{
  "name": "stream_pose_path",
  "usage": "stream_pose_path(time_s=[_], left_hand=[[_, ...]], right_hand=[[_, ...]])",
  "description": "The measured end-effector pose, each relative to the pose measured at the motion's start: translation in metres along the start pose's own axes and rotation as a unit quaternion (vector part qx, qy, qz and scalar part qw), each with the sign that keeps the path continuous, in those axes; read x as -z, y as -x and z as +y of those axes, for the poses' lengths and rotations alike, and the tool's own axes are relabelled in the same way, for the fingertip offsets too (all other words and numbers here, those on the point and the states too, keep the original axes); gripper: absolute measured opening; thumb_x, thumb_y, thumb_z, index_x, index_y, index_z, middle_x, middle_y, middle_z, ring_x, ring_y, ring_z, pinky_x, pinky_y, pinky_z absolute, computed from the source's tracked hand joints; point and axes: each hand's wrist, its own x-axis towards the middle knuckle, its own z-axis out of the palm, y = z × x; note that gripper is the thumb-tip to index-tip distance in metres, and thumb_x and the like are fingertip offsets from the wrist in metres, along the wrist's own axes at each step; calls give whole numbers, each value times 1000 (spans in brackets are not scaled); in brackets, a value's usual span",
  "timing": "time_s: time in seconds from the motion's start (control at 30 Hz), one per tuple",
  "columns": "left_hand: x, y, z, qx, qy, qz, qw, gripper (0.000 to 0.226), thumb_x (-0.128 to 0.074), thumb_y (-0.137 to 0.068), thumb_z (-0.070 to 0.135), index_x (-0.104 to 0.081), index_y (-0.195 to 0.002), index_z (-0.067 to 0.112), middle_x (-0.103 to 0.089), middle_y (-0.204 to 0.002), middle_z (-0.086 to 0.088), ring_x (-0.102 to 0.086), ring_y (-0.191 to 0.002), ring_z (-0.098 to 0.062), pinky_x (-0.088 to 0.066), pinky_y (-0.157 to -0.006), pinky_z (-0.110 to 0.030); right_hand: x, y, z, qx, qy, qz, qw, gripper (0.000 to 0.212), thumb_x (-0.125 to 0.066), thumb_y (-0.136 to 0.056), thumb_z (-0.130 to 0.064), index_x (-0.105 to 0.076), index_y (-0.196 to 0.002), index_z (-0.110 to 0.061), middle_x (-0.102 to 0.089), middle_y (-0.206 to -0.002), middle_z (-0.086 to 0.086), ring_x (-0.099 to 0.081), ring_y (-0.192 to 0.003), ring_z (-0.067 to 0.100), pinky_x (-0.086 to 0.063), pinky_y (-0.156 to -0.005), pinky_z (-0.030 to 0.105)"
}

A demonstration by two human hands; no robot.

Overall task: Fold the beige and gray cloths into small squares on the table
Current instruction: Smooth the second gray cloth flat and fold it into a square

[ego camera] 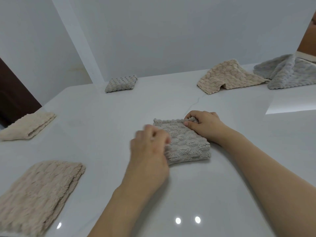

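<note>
A folded grey-beige cloth (184,144) lies in the middle of the white table (205,185). My right hand (203,125) pinches its far right corner with curled fingers. My left hand (150,147) is blurred and rests on the cloth's left edge, fingers curled over it. A folded beige cloth (39,194) lies at the near left, another folded beige cloth (29,125) at the left edge. A small folded grey square (121,83) sits at the back. An unfolded beige cloth (227,76) and an unfolded grey cloth (287,72) lie at the back right.
A white wall with a pillar (80,40) stands behind the table. A dark brown surface (13,93) shows past the table's left edge. A person's arm (307,36) is in the top right corner above the grey cloth.
</note>
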Motion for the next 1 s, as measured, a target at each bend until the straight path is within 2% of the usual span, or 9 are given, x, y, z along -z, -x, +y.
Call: stream_pose_path(time_s=[0.07,0.13,0.2,0.27,0.37,0.43,0.6,0.73,1.0], left_hand=[[-2,-3,19,-53,76,-110,990,37,-39,-67,6,-56,-96,22,-50,-94,11,-44,-89,-14,-37,-79,-31],[-2,-5,32,-26,88,-146,985,25,-36,-78,18,-55,-93,21,-54,-88,12,-47,-87,-14,-42,-80,-33],[-1,-11,41,9,40,-152,988,21,-37,-89,35,-51,-85,20,-55,-86,8,-49,-86,-16,-43,-75,-35],[-2,-18,54,60,-36,-179,981,41,-37,-90,57,-46,-80,18,-56,-85,4,-50,-85,-20,-40,-67,-35],[-14,-27,76,109,-149,-200,962,69,-31,-83,79,-59,-90,16,-62,-90,-5,-56,-91,-25,-38,-67,-34],[-24,-30,85,105,-186,-196,957,73,-29,-86,76,-64,-98,13,-65,-96,-9,-57,-94,-28,-38,-66,-33],[-33,-38,85,129,-206,-224,944,45,-45,-87,47,-62,-109,12,-62,-105,-11,-54,-100,-29,-41,-70,-34],[-35,-28,94,148,-236,-238,930,49,-46,-86,34,-47,-123,1,-50,-116,-17,-43,-105,-30,-42,-78,-35],[-34,-21,94,158,-200,-187,949,51,-35,-96,42,-48,-124,2,-50,-120,-17,-44,-112,-32,-40,-72,-35]], right_hand=[[3,3,1,-13,-36,1,999,16,-57,-92,-41,-64,-98,-29,-61,-87,-9,-53,-97,16,-32,-99,35],[5,5,3,-18,-71,3,997,16,-60,-90,-41,-67,-97,-29,-62,-82,-10,-53,-90,15,-36,-89,32],[6,6,4,-18,-84,-1,996,16,-61,-89,-42,-68,-96,-29,-56,-73,-15,-51,-83,13,-34,-80,28],[5,5,5,-21,-99,-8,995,13,-63,-88,-42,-68,-92,-30,-56,-71,-17,-51,-82,12,-35,-80,27],[4,2,9,-26,-142,-13,989,9,-67,-84,-43,-68,-84,-34,-62,-73,-15,-56,-84,13,-44,-85,31],[4,1,11,-21,-184,-13,983,9,-69,-82,-41,-69,-82,-33,-67,-76,-13,-60,-83,12,-49,-85,34],[5,2,11,-6,-217,-7,976,7,-71,-84,-30,-70,-85,-23,-63,-71,-11,-56,-68,6,-46,-69,28],[4,0,12,-8,-197,-1,980,6,-70,-84,-30,-69,-83,-24,-60,-70,-10,-52,-68,8,-44,-69,29],[2,-1,12,-11,-193,5,981,7,-71,-83,-33,-69,-83,-26,-65,-78,-12,-60,-80,13,-49,-79,34]])
